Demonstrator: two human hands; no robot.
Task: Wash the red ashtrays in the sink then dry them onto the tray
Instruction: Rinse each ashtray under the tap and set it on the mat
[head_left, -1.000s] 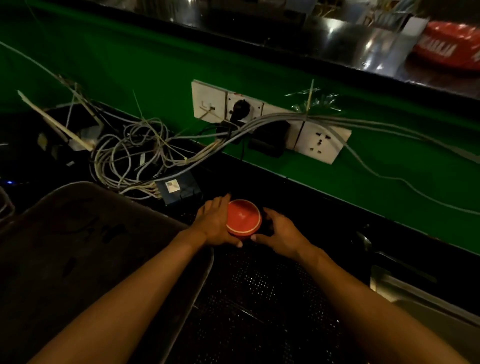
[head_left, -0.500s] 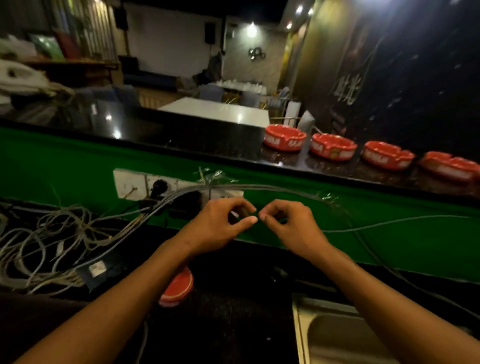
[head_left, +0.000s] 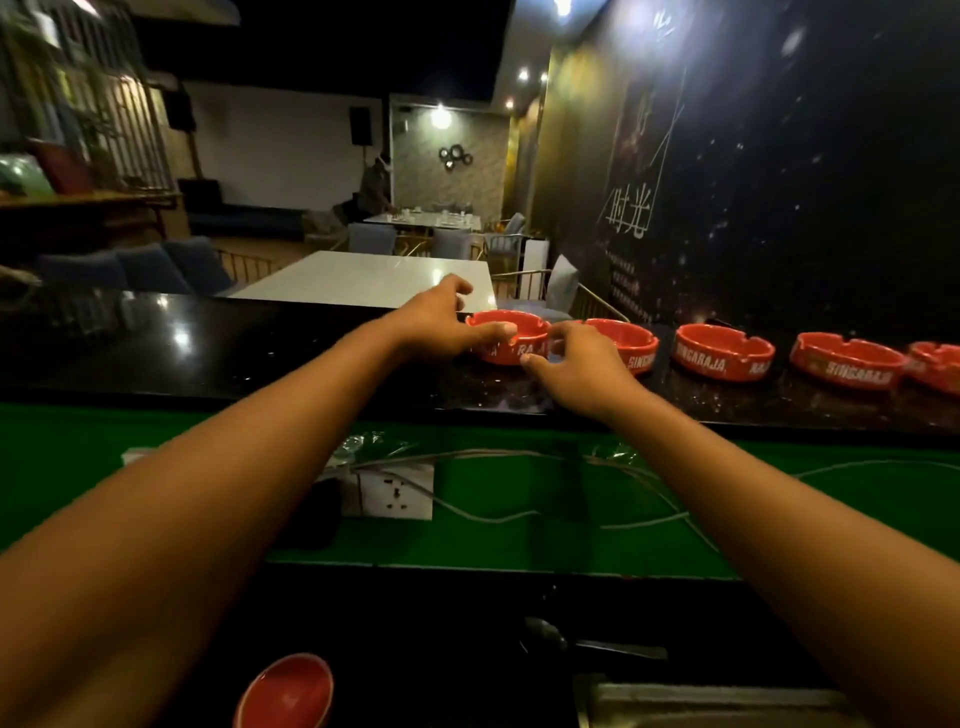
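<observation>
Several red ashtrays with white lettering stand in a row on the glossy black bar counter (head_left: 218, 343). Both my arms stretch out to the leftmost ashtray (head_left: 527, 332). My left hand (head_left: 439, 325) is at its left side, thumb lying on the near rim, fingers spread above the far rim. At its right side my right hand (head_left: 576, 364) curls between it and the second ashtray (head_left: 636, 343). Neither hand has lifted it. Another red ashtray (head_left: 285, 693) lies upside down on the dark lower surface at the bottom left.
More ashtrays (head_left: 722, 351) (head_left: 847, 361) continue to the right along the counter. Below it a green wall panel carries a white socket (head_left: 397, 491) and grey cables (head_left: 519, 514). The steel sink rim (head_left: 727, 699) shows at the bottom right, a spoon (head_left: 571, 642) just above it.
My hands left the upturned ashtray on the lower surface, rose together in front of the green panel, then reached forward to the leftmost ashtray on the counter. The view tilted upward.
</observation>
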